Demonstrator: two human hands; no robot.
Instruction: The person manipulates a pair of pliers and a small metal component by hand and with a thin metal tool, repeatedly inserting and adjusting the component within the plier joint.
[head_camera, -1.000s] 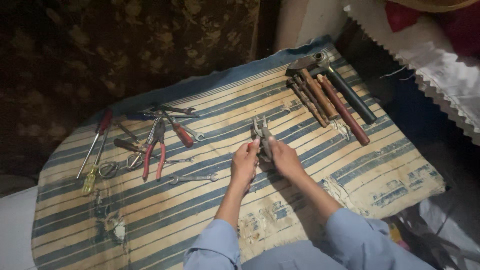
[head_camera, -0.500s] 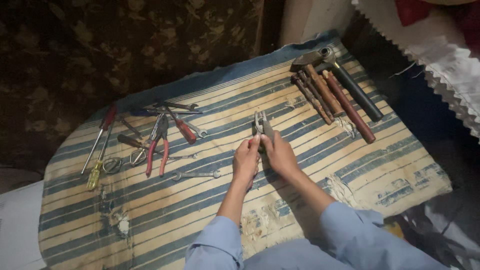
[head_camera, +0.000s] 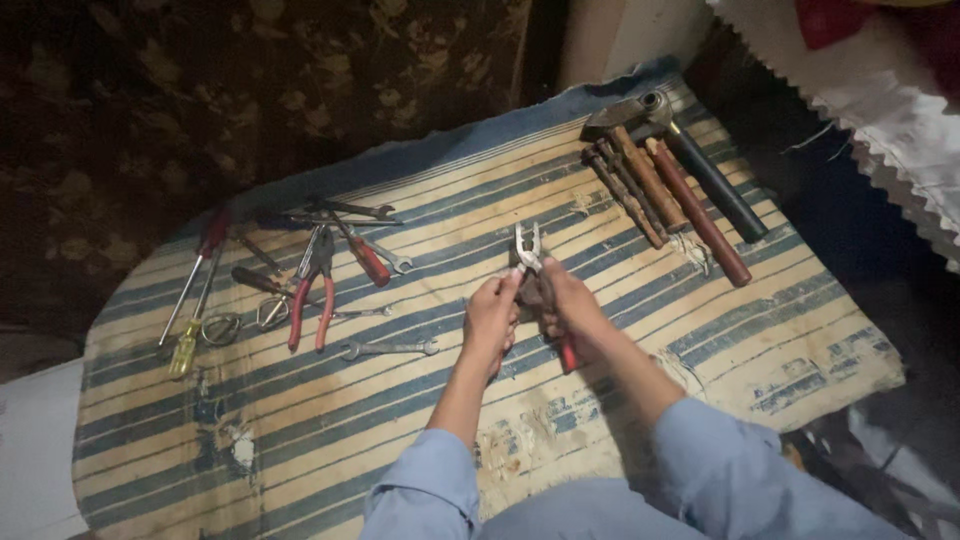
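While gripped between both: pliers, left hand and right hand clamped around handles.

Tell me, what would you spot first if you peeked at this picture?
First, the two hands in the middle of the striped mat: the left hand and right hand both hold pliers, jaws open and pointing away. Next, the hammers lined up at the mat's far right corner. Then the jumble of red-handled tools on its left side.
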